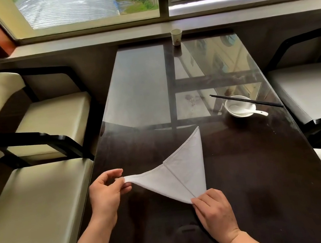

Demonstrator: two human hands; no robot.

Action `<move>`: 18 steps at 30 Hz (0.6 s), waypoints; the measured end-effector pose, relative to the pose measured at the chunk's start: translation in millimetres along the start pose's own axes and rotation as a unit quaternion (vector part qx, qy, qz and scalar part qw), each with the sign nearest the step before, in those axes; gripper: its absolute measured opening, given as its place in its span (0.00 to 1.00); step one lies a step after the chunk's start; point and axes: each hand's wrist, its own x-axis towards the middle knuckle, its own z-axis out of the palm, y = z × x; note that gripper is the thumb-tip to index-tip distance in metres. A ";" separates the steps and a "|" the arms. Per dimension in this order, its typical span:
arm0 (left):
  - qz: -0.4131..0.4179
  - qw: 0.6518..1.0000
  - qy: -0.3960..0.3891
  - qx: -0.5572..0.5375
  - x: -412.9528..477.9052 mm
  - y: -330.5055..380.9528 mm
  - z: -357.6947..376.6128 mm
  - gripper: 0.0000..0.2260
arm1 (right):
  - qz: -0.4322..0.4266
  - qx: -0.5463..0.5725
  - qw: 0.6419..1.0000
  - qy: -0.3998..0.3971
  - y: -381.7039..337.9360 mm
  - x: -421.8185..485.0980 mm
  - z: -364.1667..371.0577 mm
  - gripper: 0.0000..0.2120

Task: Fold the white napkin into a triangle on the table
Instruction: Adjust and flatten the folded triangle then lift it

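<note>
The white napkin (180, 169) lies on the dark glass-topped table (256, 169) in a triangular shape, with one tip pointing away from me and a crease line running across it. My left hand (107, 193) pinches the napkin's left corner between thumb and fingers, lifting it slightly. My right hand (216, 212) pinches the near corner at the table surface. The cloth is stretched between the two hands.
A white bowl (239, 106) with a white spoon and black chopsticks (246, 100) across it sits at the right. A paper cup (176, 36) stands at the far edge by the window. Cream chairs (42, 201) flank both sides.
</note>
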 end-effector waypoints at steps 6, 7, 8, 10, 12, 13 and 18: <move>0.044 0.997 -0.059 -0.013 2.6 32.0 28.7 0.10 | 0.104 0.065 0.992 -0.008 -6.7 2.1 -8.2 0.05; 0.044 0.996 -0.077 -0.014 3.7 37.1 34.6 0.10 | 0.117 0.070 0.991 -0.016 -5.9 3.7 -9.9 0.08; 0.044 0.994 -0.095 -0.009 4.8 41.5 40.7 0.11 | 0.128 0.075 0.989 -0.026 -5.5 5.2 -11.7 0.09; 0.056 0.991 -0.122 0.027 7.6 48.4 54.1 0.13 | 0.153 0.091 0.983 -0.042 -5.0 8.1 -15.2 0.10; 0.081 0.984 -0.139 0.078 10.8 54.7 68.0 0.15 | 0.179 0.106 0.977 -0.050 -3.4 9.9 -17.4 0.10; 0.091 0.981 -0.147 0.090 12.9 57.9 75.0 0.14 | 0.189 0.109 0.974 -0.053 -2.2 10.4 -18.0 0.10; 0.132 0.964 -0.180 0.146 28.5 71.9 108.8 0.12 | 0.224 0.116 0.964 -0.077 -1.0 15.0 -22.2 0.11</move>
